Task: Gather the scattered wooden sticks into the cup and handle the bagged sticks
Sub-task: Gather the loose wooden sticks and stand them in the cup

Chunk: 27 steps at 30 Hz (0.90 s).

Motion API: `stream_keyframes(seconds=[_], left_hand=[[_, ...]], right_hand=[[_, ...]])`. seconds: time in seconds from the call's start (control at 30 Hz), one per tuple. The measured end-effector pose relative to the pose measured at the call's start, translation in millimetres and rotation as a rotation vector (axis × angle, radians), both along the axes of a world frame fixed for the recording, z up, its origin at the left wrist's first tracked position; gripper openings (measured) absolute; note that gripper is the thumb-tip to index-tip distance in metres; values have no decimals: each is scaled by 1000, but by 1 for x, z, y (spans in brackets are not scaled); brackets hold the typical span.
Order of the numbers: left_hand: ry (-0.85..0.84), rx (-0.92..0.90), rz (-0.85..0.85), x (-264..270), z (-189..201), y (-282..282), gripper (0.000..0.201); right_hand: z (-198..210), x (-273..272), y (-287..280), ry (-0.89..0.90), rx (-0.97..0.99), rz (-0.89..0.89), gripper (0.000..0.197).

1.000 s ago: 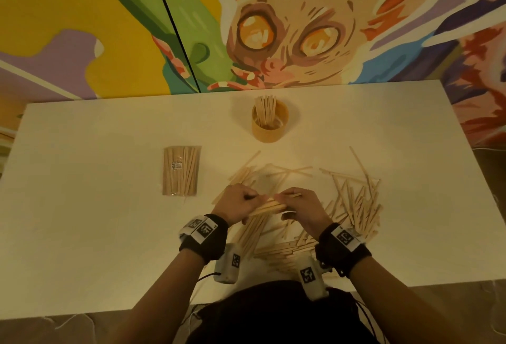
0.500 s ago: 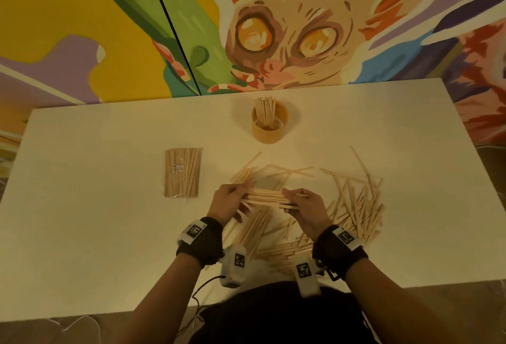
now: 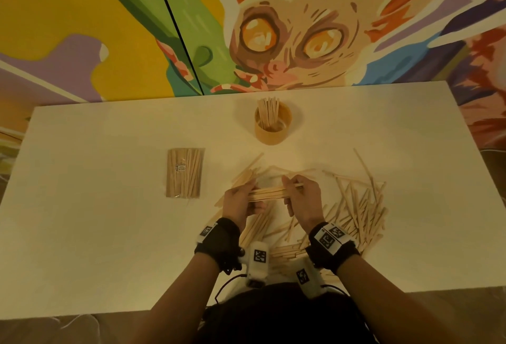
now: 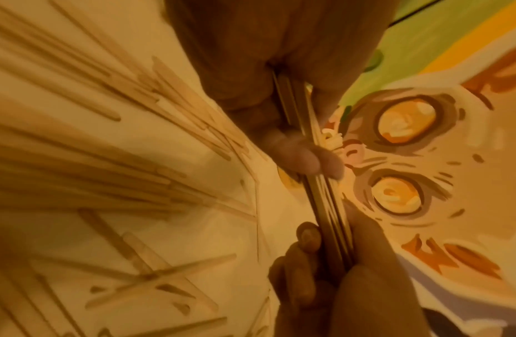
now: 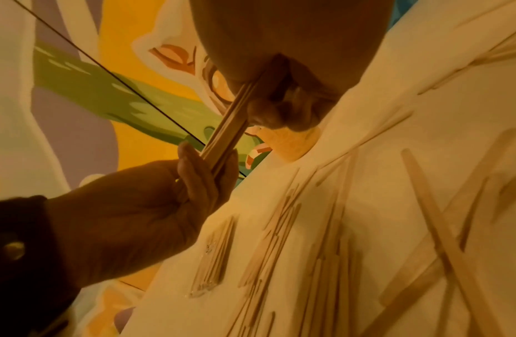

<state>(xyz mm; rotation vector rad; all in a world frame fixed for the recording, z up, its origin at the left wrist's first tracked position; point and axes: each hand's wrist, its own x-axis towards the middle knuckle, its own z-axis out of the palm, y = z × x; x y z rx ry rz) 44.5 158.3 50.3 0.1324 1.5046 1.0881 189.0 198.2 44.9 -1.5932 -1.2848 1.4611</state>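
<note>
A bundle of wooden sticks point(image 3: 269, 193) is held level above the table, my left hand point(image 3: 241, 201) gripping its left end and my right hand point(image 3: 301, 198) its right end. Both wrist views show the same bundle point(image 4: 323, 200) point(image 5: 230, 132) pinched between thumb and fingers. Loose sticks point(image 3: 361, 206) lie scattered on the white table point(image 3: 109, 234) under and to the right of my hands. A tan cup point(image 3: 272, 128) with several sticks upright in it stands further back, centre. The bagged sticks point(image 3: 184, 172) lie flat to the left.
A painted mural wall point(image 3: 273, 29) rises right behind the table's far edge. More loose sticks point(image 3: 284, 250) lie near the front edge between my wrists. Bare table surface stretches to the left of the bag and to the far right.
Both hands have lifted the bundle slightly and moved it away from me, squaring its sticks together. The cup and the bag have not moved.
</note>
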Motion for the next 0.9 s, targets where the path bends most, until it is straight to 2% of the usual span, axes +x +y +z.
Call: stream_keyframes(seconds=[0.13,0.23,0.33,0.47,0.6,0.67,0.77,0.9], left_hand=[[36,32,24,2,-1,-5,26],[112,107,25,2,2,-7,25],[192,187,17,2,7,-7,24],[203,263,-18,6,10,-9,27],[11,144,32,5,8,-10,36],[-20,75,36,2,6,-9,36],[13,68,23,1,8,-7,34],[194,159,-38,9,11,-8,34]], right_hand=[[4,-1,-2,81,-8,-8,32],[9,-1,-2,192,-69,-92,24],[11,-3,-4,243,-104,-131,32],[14,-6,-5,224,-88,-129,44],[17,-1,-3,197,-13,-78,42],[17,2,-3,182,27,-51,43],[17,4,-4,166,71,-16,42],[17,1,-5,163,94,-1,37]])
